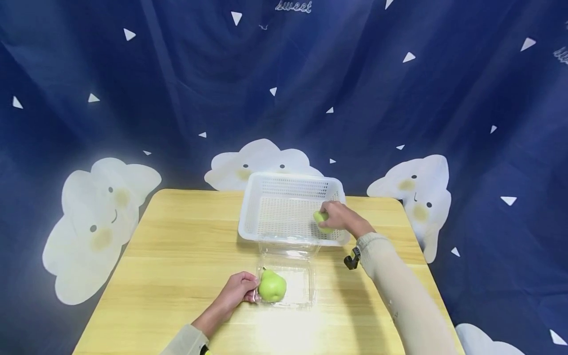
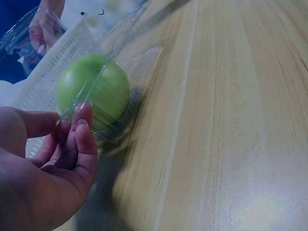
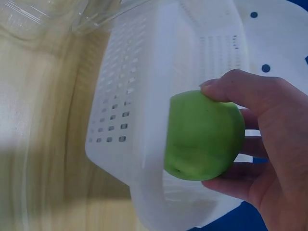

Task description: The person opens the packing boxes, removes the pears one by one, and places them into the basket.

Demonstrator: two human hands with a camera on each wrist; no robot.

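I've got a wood worktop (image 1: 177, 266), blue cloud curtain (image 1: 301, 59) behind, left hand (image 1: 237, 288) pinching a clear box (image 1: 299, 286), right hand (image 1: 340, 217) gripping green fruit (image 3: 204, 137).

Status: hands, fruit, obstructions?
Left hand pinching clear plastic clamshell, green pear inside. Right hand gripping rounded green fruit at white perforated plastic basket. Open clamshell lid near basket; nothing evidently blocking.

The bare right hand (image 1: 336, 216) has a long, pale beige cloth sleeve (image 1: 409, 293) with a snug cuff (image 1: 372, 241) and some small dark specks (image 1: 394, 315). A small, bent black gadget (image 1: 352, 259) sits beside it. The bare left hand (image 1: 237, 288) has a matching pale beige sleeve (image 1: 184, 341), plus a black and yellow bit (image 1: 205, 350), maybe a band.
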